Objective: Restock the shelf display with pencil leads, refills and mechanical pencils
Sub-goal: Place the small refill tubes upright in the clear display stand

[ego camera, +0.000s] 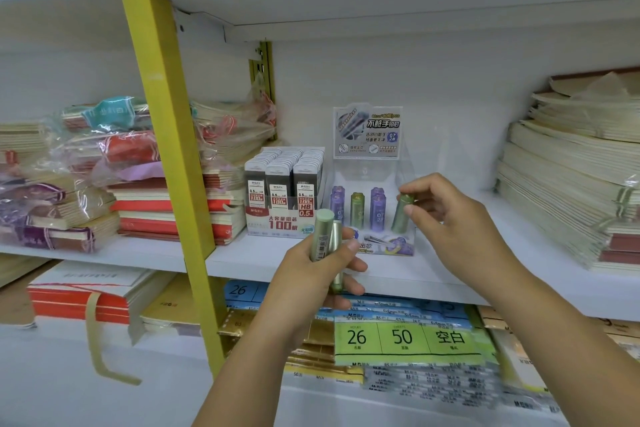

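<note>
A clear plastic display stand (pixel 369 170) sits on the white shelf (pixel 242 253), holding purple lead tubes (pixel 377 210) and one green tube (pixel 357 210) upright. My right hand (pixel 446 218) pinches a green lead tube (pixel 401 213) by its top at the stand's right front slot. My left hand (pixel 318 274) is lower, in front of the shelf edge, gripping two green lead tubes (pixel 323 236). To the left of the stand is a box of grey 0.5 HB lead cases (pixel 284 191).
A yellow shelf post (pixel 166 135) runs diagonally at the left. Stacked notebooks (pixel 166 208) fill the left of the shelf, pale notebook stacks (pixel 568 184) the right. Loose-leaf paper packs (pixel 408 340) lie on the shelf below.
</note>
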`<state>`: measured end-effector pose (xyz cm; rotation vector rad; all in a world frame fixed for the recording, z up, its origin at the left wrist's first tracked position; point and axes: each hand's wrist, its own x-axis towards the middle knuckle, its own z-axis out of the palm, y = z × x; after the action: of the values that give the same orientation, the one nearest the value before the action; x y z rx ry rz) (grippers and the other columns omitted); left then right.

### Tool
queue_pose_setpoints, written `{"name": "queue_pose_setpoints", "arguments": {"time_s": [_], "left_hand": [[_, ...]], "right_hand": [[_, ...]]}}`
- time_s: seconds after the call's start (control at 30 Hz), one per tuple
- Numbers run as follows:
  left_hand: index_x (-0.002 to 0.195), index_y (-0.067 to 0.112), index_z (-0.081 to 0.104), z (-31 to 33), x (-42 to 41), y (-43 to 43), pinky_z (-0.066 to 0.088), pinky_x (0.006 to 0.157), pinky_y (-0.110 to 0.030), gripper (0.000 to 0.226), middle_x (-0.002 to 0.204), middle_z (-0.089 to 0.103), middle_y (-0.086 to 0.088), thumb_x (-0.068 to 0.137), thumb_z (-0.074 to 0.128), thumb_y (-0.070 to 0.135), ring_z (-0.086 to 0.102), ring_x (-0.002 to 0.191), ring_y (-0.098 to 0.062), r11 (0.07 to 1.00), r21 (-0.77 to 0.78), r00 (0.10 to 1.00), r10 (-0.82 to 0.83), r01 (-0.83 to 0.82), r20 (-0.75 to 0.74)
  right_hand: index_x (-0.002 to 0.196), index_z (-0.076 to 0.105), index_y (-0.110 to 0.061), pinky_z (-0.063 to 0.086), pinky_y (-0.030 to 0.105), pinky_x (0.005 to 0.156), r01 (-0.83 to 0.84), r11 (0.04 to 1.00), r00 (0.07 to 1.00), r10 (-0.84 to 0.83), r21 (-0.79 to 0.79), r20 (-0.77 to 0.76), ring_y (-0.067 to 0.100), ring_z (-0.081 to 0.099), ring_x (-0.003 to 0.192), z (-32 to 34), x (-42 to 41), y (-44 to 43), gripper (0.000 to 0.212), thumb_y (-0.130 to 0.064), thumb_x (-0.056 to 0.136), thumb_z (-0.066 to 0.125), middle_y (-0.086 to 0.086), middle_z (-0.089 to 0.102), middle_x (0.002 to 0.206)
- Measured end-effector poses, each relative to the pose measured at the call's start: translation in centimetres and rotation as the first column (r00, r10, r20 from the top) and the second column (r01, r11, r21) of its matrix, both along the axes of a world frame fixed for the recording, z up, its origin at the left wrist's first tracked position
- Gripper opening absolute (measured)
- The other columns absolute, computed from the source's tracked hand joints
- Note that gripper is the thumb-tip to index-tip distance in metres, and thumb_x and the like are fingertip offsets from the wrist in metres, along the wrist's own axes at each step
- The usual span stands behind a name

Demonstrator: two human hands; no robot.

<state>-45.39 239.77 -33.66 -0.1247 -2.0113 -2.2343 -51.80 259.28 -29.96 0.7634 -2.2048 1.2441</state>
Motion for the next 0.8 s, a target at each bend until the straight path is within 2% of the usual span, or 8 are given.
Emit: {"name": "queue_pose_setpoints", "arguments": {"time_s": [0.13, 0.27, 0.33, 0.4, 0.47, 0.63, 0.73, 0.8], "left_hand": [[0.109, 0.027, 0.07, -0.2, 0.0, -0.1, 0.046, 0.046, -0.021, 0.018, 0.072, 0.07, 0.004, 0.092, 0.068, 0.032, 0.06, 0.055, -0.01, 1.0, -0.002, 1.0, -0.019, 0.019, 0.008], [0.11, 0.029, 0.072, -0.2, 0.3, -0.4, 0.042, 0.047, -0.02, 0.022, 0.074, 0.067, 0.005, 0.089, 0.07, 0.035, 0.056, 0.056, -0.009, 0.999, -0.01, 0.999, -0.04, 0.04, 0.033], [0.109, 0.028, 0.073, -0.2, 0.5, -0.5, 0.041, 0.048, -0.02, 0.02, 0.074, 0.067, 0.005, 0.09, 0.07, 0.033, 0.055, 0.057, -0.009, 0.999, -0.01, 0.998, -0.048, 0.048, 0.045], [0.109, 0.028, 0.073, -0.1, 0.7, -0.6, 0.041, 0.048, -0.019, 0.019, 0.075, 0.068, 0.005, 0.09, 0.07, 0.031, 0.054, 0.058, -0.008, 0.998, -0.013, 0.997, -0.055, 0.056, 0.051], [0.11, 0.028, 0.073, 0.1, 0.9, -0.6, 0.041, 0.048, -0.019, 0.02, 0.075, 0.068, 0.006, 0.09, 0.07, 0.031, 0.054, 0.058, -0.008, 0.997, -0.032, 0.996, -0.071, 0.073, 0.052], [0.098, 0.014, 0.069, 0.5, 1.4, -0.5, 0.042, 0.049, -0.018, 0.015, 0.074, 0.069, 0.007, 0.091, 0.069, 0.027, 0.055, 0.058, -0.005, 0.982, -0.1, 0.987, -0.152, 0.157, 0.061], [0.105, 0.013, 0.069, 0.7, 1.8, -0.5, 0.043, 0.052, -0.017, 0.017, 0.081, 0.072, 0.004, 0.093, 0.067, 0.025, 0.058, 0.063, -0.005, 0.971, -0.107, 0.975, -0.205, 0.213, 0.084], [0.119, 0.014, 0.067, 0.7, 1.9, -0.9, 0.047, 0.053, -0.019, 0.026, 0.096, 0.075, -0.004, 0.095, 0.065, 0.022, 0.065, 0.073, -0.009, 0.97, -0.041, 0.969, -0.238, 0.241, 0.073]], "right_hand": [[0.097, 0.058, -0.044, 0.038, 0.003, 0.068, 0.054, 0.998, 0.998, -0.054, 0.042, 0.011, -0.006, 0.054, 0.08, -0.5, -0.4, -0.2, 0.03, -0.015, 0.093, 0.061, -0.016, 0.063, 0.09], [0.116, 0.061, -0.035, 0.035, 0.004, 0.064, 0.132, 0.98, 0.99, -0.139, 0.147, 0.038, -0.008, 0.049, 0.07, -0.8, -0.8, -0.3, 0.029, -0.017, 0.093, 0.059, -0.015, 0.052, 0.083], [0.123, 0.06, -0.033, 0.033, 0.001, 0.066, 0.162, 0.973, 0.987, -0.161, 0.167, -0.017, -0.009, 0.049, 0.074, -0.6, -0.3, -0.4, 0.033, -0.017, 0.094, 0.059, -0.018, 0.05, 0.094], [0.125, 0.059, -0.032, 0.033, 0.001, 0.07, 0.155, 0.98, 0.984, -0.142, 0.126, -0.109, -0.005, 0.049, 0.078, -0.2, 0.6, -0.7, 0.034, -0.018, 0.094, 0.058, -0.015, 0.049, 0.107], [0.119, 0.062, -0.035, 0.036, 0.004, 0.071, 0.047, 0.996, 0.991, -0.037, 0.074, -0.132, -0.001, 0.051, 0.079, 0.2, 1.6, -1.2, 0.031, -0.019, 0.093, 0.06, -0.018, 0.053, 0.103], [0.103, 0.067, -0.052, 0.045, 0.014, 0.078, -0.27, 0.963, 0.944, 0.259, 0.024, 0.203, 0.002, 0.058, 0.087, 0.0, 3.4, -2.6, 0.029, -0.027, 0.088, 0.066, -0.015, 0.067, 0.097], [0.099, 0.072, -0.043, 0.045, 0.014, 0.078, -0.299, 0.952, 0.914, 0.305, -0.061, 0.267, -0.001, 0.06, 0.083, -0.2, 3.7, -2.6, 0.029, -0.018, 0.086, 0.07, -0.013, 0.071, 0.092], [0.099, 0.073, -0.037, 0.05, 0.022, 0.084, -0.274, 0.949, 0.913, 0.308, -0.159, 0.267, 0.01, 0.064, 0.091, 0.0, 3.5, -2.2, 0.026, -0.015, 0.086, 0.069, -0.005, 0.071, 0.095]]}}
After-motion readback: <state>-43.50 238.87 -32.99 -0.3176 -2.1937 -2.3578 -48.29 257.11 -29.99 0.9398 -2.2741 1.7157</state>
